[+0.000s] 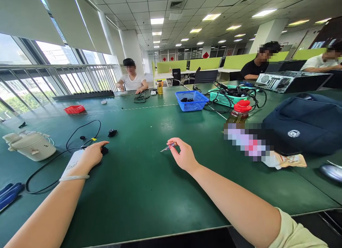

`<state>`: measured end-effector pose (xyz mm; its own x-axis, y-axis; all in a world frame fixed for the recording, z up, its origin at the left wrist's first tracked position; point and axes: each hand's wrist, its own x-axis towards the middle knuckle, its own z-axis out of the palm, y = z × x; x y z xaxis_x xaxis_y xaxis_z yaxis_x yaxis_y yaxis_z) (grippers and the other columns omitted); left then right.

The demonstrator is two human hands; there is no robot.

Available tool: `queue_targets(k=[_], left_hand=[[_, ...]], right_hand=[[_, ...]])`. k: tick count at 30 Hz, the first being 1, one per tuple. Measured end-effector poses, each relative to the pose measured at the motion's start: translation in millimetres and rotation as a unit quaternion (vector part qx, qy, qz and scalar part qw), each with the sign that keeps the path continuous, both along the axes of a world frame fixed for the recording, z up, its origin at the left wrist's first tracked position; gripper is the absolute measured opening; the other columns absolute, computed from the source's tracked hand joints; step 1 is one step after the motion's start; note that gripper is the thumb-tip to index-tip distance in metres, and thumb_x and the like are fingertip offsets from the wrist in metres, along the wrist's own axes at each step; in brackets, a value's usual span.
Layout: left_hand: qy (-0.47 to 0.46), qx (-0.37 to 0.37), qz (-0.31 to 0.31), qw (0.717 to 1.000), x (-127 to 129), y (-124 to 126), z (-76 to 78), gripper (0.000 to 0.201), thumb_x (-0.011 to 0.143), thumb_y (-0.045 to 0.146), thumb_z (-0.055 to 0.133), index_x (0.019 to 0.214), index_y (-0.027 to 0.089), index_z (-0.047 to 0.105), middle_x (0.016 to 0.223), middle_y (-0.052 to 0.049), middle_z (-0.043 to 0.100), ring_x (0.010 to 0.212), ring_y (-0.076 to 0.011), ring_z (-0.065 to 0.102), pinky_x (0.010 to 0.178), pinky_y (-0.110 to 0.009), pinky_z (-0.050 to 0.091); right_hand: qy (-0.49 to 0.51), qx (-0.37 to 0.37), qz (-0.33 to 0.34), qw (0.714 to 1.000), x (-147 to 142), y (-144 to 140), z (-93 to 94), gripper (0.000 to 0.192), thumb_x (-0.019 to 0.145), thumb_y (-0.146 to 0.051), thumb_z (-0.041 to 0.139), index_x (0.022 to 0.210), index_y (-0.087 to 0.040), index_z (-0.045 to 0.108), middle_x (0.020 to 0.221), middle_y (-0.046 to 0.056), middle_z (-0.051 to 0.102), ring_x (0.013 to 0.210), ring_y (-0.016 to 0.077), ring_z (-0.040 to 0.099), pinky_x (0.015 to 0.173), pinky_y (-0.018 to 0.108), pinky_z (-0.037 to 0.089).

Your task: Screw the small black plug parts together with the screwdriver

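Head view. Progress: judged from the layout, work is at an early stage. A small screwdriver (169,147) is picked up, but its tip meets no part. The white power adapter (72,163) and its black cable (50,162) lie unopened on the green table (139,191).

Right hand (184,156), at 12 o'clock from the frame centre: fingers narrowed in a pinch on the screwdriver, tip pointing toward 9 o'clock.

Left hand (92,154), at 9 o'clock of the right hand: resting closed over the adapter, fingertips touching a small black part (104,150). A white kettle (30,144) stands further toward 9 o'clock.
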<state>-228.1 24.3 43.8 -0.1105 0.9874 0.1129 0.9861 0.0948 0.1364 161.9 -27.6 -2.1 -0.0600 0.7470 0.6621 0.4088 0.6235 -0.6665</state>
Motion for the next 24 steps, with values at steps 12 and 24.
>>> queue_targets(k=[12, 24], left_hand=[[0.045, 0.034, 0.058, 0.997, 10, 15, 2.3, 0.056, 0.079, 0.01, 0.04, 0.131, 0.017, 0.059, 0.123, -0.016, 0.065, 0.108, -0.0308, 0.063, 0.089, -0.04, 0.05], [-0.022, 0.09, 0.078, 0.993, -18, 21, 0.2, 0.045, 0.087, 0.025, 0.039, 0.125, 0.016, 0.062, 0.123, -0.015, 0.062, 0.131, -0.0284, 0.047, 0.107, -0.043, 0.041]], right_hand=[[0.017, -0.015, 0.005, 1.0, 0, -3, 3.9, 0.016, 0.089, -0.02, 0.05, 0.1, -0.025, 0.06, 0.094, 0.003, 0.073, 0.084, 0.0181, 0.069, 0.079, 0.036, 0.058], [0.031, -0.017, 0.0, 0.999, 1, -4, 4.9, 0.015, 0.088, -0.02, 0.051, 0.099, -0.025, 0.061, 0.094, 0.003, 0.073, 0.083, 0.018, 0.07, 0.079, 0.035, 0.058]])
